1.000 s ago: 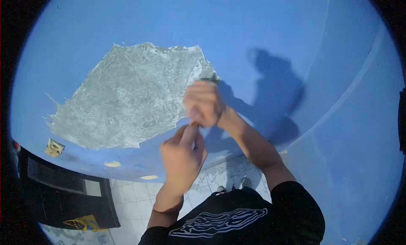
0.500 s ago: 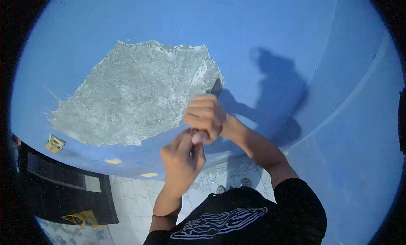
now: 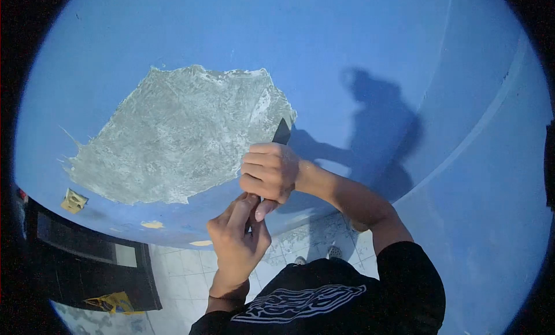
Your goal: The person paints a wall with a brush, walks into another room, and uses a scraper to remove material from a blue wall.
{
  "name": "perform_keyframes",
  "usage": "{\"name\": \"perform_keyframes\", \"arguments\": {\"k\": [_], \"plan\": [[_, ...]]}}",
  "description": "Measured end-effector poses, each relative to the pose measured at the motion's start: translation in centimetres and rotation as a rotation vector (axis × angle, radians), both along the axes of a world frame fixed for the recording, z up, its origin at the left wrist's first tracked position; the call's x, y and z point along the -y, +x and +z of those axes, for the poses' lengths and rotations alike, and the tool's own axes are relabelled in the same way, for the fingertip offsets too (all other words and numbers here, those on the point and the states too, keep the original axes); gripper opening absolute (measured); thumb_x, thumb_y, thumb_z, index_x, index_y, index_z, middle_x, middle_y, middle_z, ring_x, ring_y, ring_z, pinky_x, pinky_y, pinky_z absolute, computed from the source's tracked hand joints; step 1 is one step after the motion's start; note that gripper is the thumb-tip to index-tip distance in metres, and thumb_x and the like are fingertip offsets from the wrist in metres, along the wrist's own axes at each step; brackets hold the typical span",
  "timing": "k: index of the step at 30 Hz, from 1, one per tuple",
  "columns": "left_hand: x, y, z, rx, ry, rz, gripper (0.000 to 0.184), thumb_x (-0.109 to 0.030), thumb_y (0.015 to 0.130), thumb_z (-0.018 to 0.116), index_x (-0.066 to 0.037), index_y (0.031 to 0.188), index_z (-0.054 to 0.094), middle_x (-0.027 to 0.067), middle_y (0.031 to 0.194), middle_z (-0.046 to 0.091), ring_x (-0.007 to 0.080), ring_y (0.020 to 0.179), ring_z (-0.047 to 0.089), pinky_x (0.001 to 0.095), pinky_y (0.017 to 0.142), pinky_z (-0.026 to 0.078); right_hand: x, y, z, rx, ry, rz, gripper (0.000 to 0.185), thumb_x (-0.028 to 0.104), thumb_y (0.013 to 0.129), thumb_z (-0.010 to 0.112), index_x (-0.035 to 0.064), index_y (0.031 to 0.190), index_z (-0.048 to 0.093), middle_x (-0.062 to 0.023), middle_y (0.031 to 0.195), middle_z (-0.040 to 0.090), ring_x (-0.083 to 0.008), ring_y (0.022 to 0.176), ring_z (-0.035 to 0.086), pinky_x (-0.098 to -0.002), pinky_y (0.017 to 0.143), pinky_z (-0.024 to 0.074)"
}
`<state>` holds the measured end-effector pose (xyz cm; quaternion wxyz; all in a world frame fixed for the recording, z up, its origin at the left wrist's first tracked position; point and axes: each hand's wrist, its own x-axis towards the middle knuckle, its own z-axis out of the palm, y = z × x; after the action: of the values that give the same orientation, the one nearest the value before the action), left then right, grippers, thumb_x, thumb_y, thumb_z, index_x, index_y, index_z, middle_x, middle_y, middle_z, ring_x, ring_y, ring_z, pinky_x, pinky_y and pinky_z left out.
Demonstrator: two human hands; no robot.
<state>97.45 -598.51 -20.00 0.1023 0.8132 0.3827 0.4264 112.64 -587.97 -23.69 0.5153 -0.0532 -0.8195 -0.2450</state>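
Note:
My right hand is wrapped around the handle of a knife. Its dark, flat blade points upward from my fist, with the slanted tip over the lower right edge of a bare grey patch in the blue wall. I cannot tell whether the tip touches the wall. Just below, my left hand is closed with bent fingers around the lower end of the handle, close against my right hand. Most of the handle is hidden by my fingers.
A blue wall fills most of the view, with my shadow on it. A beige wall fitting is at left, above a dark piece of furniture with a yellow bag. White floor tiles lie below.
Both hands have moved down and slightly left together, with the knife between them. More of the blade shows now. The view has shifted slightly.

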Motion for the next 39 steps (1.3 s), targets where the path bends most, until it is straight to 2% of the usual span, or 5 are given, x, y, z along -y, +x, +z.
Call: {"name": "perform_keyframes", "arguments": {"k": [6, 10, 27, 33, 39], "plan": [[0.4, -0.1, 0.0, 0.042, 0.09, 0.056, 0.024, 0.005, 0.069, 0.059, 0.006, 0.092, 0.065, 0.0185, 0.077, 0.066, 0.0249, 0.065, 0.067, 0.0292, 0.063, 0.05, -0.1, -0.1, 1.4, 0.06, 0.082, -0.017, 0.067, 0.066, 0.089, 0.036, 0.0075, 0.058, 0.039, -0.003, 0.058, 0.036, -0.0188, 0.051, 0.041, -0.0314, 0.046, 0.033], [-1.2, 3.2, -0.1, -0.142, -0.013, 0.145, 0.022, 0.006, 0.073, 0.062, 0.004, 0.094, 0.066, 0.022, 0.082, 0.066, 0.0347, 0.068, 0.066, 0.0283, 0.06, 0.049, -2.5, 2.8, 1.6, 0.125, 0.072, 0.02, 0.066, 0.067, 0.087, 0.039, 0.0082, 0.056, 0.037, -0.0021, 0.057, 0.034, -0.0185, 0.049, 0.04, -0.0307, 0.045, 0.0325], [-1.7, 3.7, -2.1, 0.095, 0.179, 0.12, 0.021, 0.006, 0.076, 0.062, 0.006, 0.096, 0.067, 0.0194, 0.076, 0.067, 0.0164, 0.06, 0.064, 0.0253, 0.055, 0.046, -2.3, 2.3, 1.6, 0.142, 0.102, 0.031, 0.064, 0.064, 0.085, 0.045, 0.0082, 0.055, 0.036, -0.0027, 0.055, 0.034, -0.0188, 0.047, 0.04, -0.0306, 0.044, 0.0325], [-1.4, 1.0, -2.1, 0.159, 0.171, 0.057, 0.021, 0.007, 0.076, 0.064, 0.006, 0.096, 0.066, 0.0192, 0.08, 0.067, 0.0259, 0.057, 0.065, 0.0285, 0.053, 0.049, -1.8, 1.4, 2.1, 0.172, 0.028, -0.007, 0.06, 0.06, 0.085, 0.046, 0.0086, 0.055, 0.038, -0.0027, 0.056, 0.035, -0.0192, 0.048, 0.041, -0.0321, 0.044, 0.0335], [-3.7, 2.4, -2.3, 0.09, 0.108, -0.019, 0.023, 0.006, 0.076, 0.063, 0.004, 0.098, 0.067, 0.0193, 0.076, 0.067, 0.0225, 0.054, 0.063, 0.0286, 0.053, 0.048, -3.1, 4.7, 1.5, 0.114, 0.109, -0.197, 0.058, 0.056, 0.089, 0.041, 0.0092, 0.055, 0.037, -0.0036, 0.055, 0.034, -0.0203, 0.046, 0.039, -0.032, 0.044, 0.0316]]}}
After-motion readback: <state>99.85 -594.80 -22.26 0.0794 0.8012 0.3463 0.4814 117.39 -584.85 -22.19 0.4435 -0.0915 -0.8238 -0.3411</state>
